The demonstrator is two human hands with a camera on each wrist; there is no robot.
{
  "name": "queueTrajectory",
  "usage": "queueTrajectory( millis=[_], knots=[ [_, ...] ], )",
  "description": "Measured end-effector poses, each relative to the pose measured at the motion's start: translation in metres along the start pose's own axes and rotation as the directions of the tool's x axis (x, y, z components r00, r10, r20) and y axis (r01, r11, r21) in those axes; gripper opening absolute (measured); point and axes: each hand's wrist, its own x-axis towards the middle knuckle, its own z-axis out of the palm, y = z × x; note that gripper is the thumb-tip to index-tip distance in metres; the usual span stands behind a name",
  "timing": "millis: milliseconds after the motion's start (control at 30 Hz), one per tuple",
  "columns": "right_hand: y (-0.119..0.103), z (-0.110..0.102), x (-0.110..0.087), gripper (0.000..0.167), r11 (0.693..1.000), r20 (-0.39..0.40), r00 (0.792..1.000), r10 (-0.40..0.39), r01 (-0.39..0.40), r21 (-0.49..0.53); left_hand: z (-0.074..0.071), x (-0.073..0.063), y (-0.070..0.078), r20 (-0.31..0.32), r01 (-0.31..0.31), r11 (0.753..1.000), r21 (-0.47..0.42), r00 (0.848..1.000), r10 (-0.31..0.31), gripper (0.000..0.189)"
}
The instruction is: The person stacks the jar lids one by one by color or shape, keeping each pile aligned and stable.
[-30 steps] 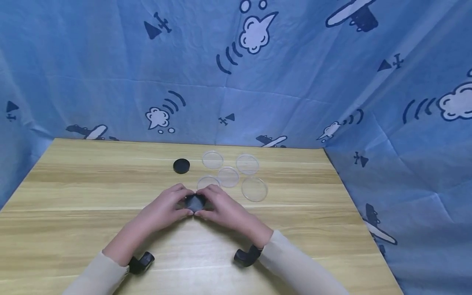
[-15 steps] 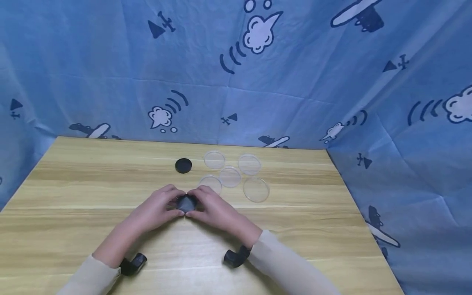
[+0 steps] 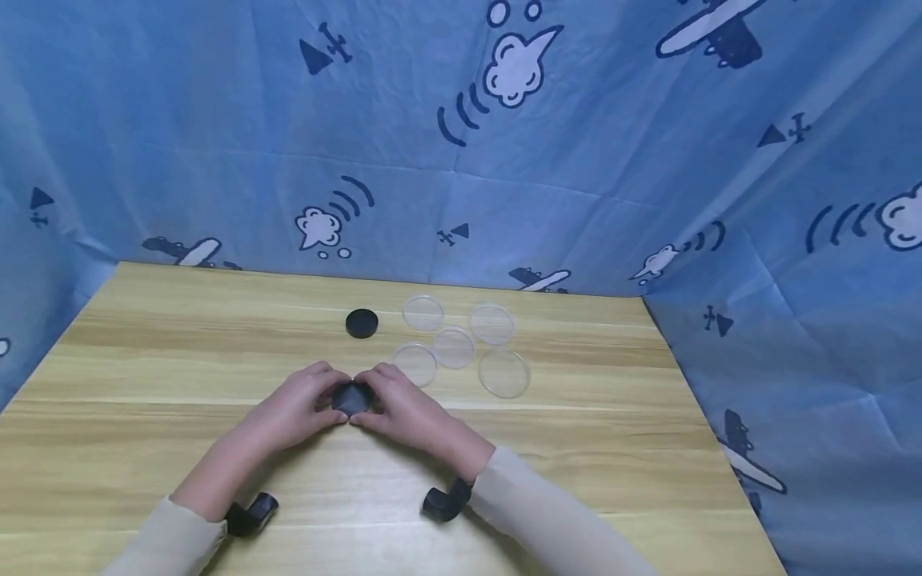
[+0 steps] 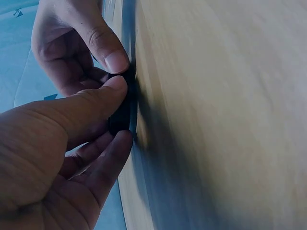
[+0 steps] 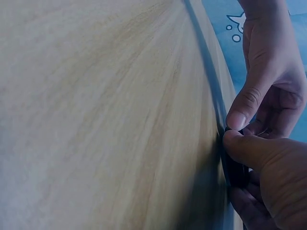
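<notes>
Grip of your left hand point(image 3: 297, 406) and grip of your right hand point(image 3: 400, 408) pinch one dark disc point(image 3: 352, 399) between them, thumb tips close together at its near edge. You hold it low at the wooden surface point(image 3: 576, 448); whether it touches is unclear. Beyond your right hand lie five clear discs point(image 3: 454, 350), and a black disc point(image 3: 362, 324) sits to their left. Printed blue cloth point(image 3: 403, 200) hangs behind.

The left hand point(image 3: 298, 406) and right hand point(image 3: 403, 410) cover the sides of the dark round thing point(image 3: 351, 399), so it's hard to tell its whole shape. The right hand also hides a bit of one clear disc point(image 3: 418, 365). In the head view, the bottom edge cuts off the table point(image 3: 612, 436) and both sleeves point(image 3: 164, 544).
</notes>
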Motion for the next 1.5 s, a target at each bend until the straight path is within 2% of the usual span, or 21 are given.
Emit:
queueTrajectory(
  millis=[567, 867, 1167, 1333, 1500],
  knots=[
    [-0.004, 0.006, 0.008, 0.05, 0.998, -0.015, 0.999, -0.032, 0.031, -0.056, -0.002, -0.003, -0.006, -0.008, 0.009, 1.0, 0.004, 1.0, -0.009, 0.044],
    [-0.004, 0.004, 0.006, 0.05, 0.998, -0.014, 1.0, 0.004, -0.005, -0.065, 0.002, -0.001, -0.006, -0.018, 0.01, 1.0, -0.001, 1.0, -0.01, 0.044],
    [-0.005, 0.004, 0.007, 0.05, 0.997, 0.005, 1.0, 0.0, 0.0, -0.071, 0.0, -0.003, -0.003, -0.016, 0.016, 1.0, -0.024, 1.0, -0.016, 0.045],
    [-0.003, 0.006, 0.007, 0.05, 0.998, 0.001, 1.0, -0.005, 0.006, -0.066, -0.002, -0.001, -0.003, 0.01, 0.032, 0.999, -0.034, 0.999, -0.032, 0.048],
    [-0.002, 0.006, 0.007, 0.051, 0.999, -0.001, 1.0, -0.008, 0.008, -0.052, -0.009, 0.002, -0.003, 0.041, 0.081, 0.996, -0.047, 0.996, -0.079, 0.048]
  ],
)
